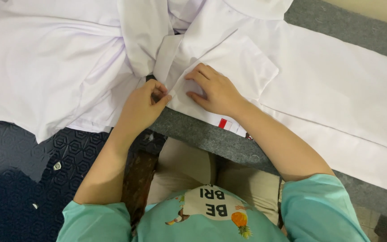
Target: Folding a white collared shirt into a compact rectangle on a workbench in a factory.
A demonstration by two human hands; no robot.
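White cloth garment (90, 62) spread across the upper frame, over grey felt table (211, 134) at centre. Right hand (216, 92) pressed flat at centre on a folded corner, fingers loosely spread, gripping nothing. Left hand (142, 105) just beside, fingertips pinched on the cloth edge. Small red tag (222, 123) below the right wrist.

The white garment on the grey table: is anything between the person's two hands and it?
Nothing visible is. The left hand pinches the edge of the white garment at the border of the grey table. The right hand lies flat on the cloth beside it. Both touch it directly.
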